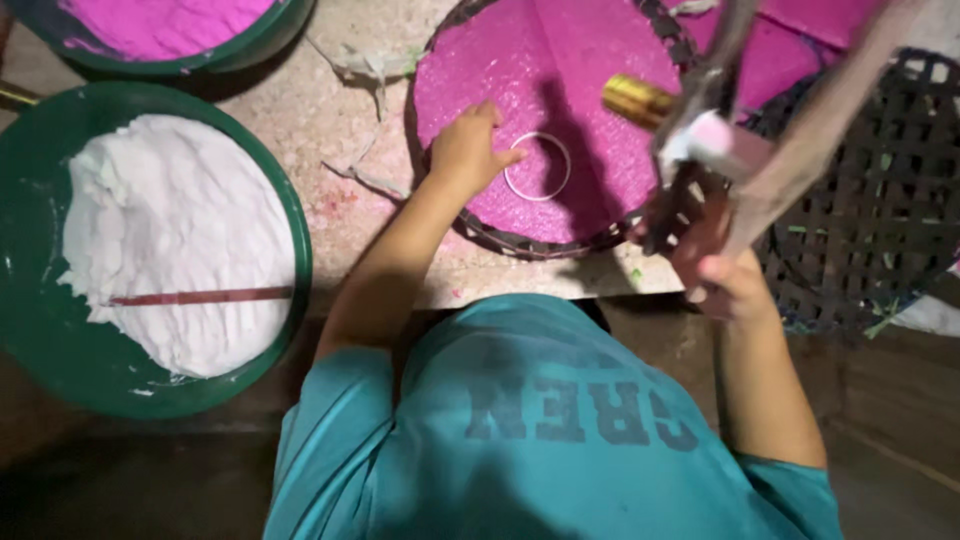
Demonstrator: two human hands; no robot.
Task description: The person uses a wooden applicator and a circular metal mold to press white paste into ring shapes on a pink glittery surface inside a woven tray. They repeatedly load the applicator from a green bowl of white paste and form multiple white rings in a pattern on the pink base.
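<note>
Left hand (468, 148) loosely curled, fingers partly bent, thumb stretched toward a thin white ring (537, 166) and touching or almost touching its rim; contact too fine to judge. Ring lying flat near the middle of a round woven tray (520, 240) spread with bright pink powder, dark plaited rim showing along the near edge. Right hand (725, 275) closed tight around a blurred tool (715, 140), pale block-like head and long pale shafts streaking up toward the top right corner; exact kind of tool not readable through the motion blur. Short gold cylinder (636, 99) resting on the pink powder just beside that tool. Large green basin (290, 210) at left, heaped with white paste or dough, a thin reddish stick (200, 296) lying across the heap and reaching the near rim. Second green basin (190, 62) at the top left, holding pink powder, cut off by the upper edge. Dark open-weave basket (880, 200) at right, partly behind the blurred tool and cut by the frame; pink sheet beyond it only partly seen. Pale speckled slab (330, 110) beneath the trays, dusted with pink, scraps of dried leaf strewn on it. Teal shirt (560, 430) filling the lower centre, hiding whatever lies below the slab's front edge.
</note>
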